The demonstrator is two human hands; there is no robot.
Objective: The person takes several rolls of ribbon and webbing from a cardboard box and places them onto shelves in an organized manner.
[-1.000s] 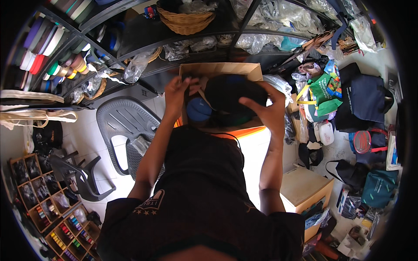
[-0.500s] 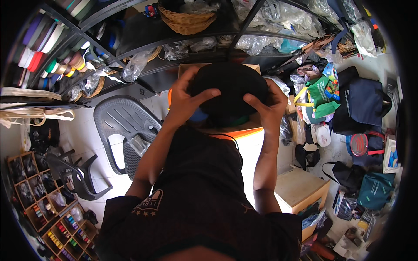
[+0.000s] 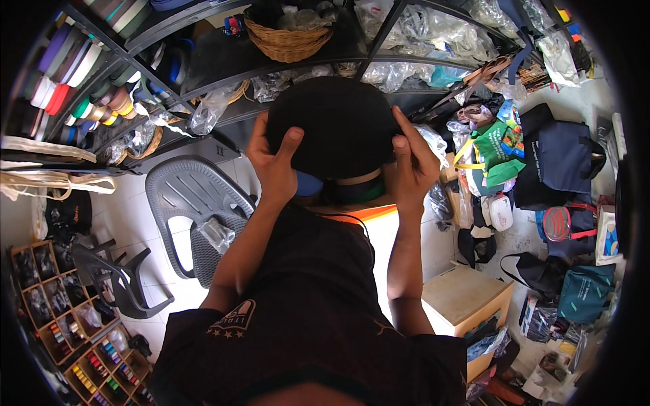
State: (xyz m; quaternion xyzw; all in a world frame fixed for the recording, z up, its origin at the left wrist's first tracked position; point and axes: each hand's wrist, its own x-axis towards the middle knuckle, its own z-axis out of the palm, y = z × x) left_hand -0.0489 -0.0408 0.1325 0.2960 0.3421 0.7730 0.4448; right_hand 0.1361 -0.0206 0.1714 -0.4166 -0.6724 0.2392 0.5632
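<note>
A large, flat, round black roll (image 3: 335, 128), with no label or marking that I can make out, is held up in front of my chest. My left hand (image 3: 274, 162) grips its left edge, thumb on the near face and the other fingers mostly hidden along the rim. At the right edge, my right hand (image 3: 413, 166) has its fingers against the rim and its thumb close to the edge. Beneath the roll, partly covered, are a blue round thing (image 3: 309, 185) and a dark roll with a green edge (image 3: 371, 193).
Ahead stand black shelves (image 3: 210, 64) with webbing rolls, plastic bags and a wicker basket (image 3: 288, 40). A grey plastic chair (image 3: 196, 183) is at left, above a wooden rack of thread spools (image 3: 101, 365). To the right are a wooden cabinet (image 3: 464, 294) and several bags (image 3: 569, 159).
The black roll has shifted left and slightly farther up in the picture, showing more of its face. My right thumb has moved from its face to its edge.
</note>
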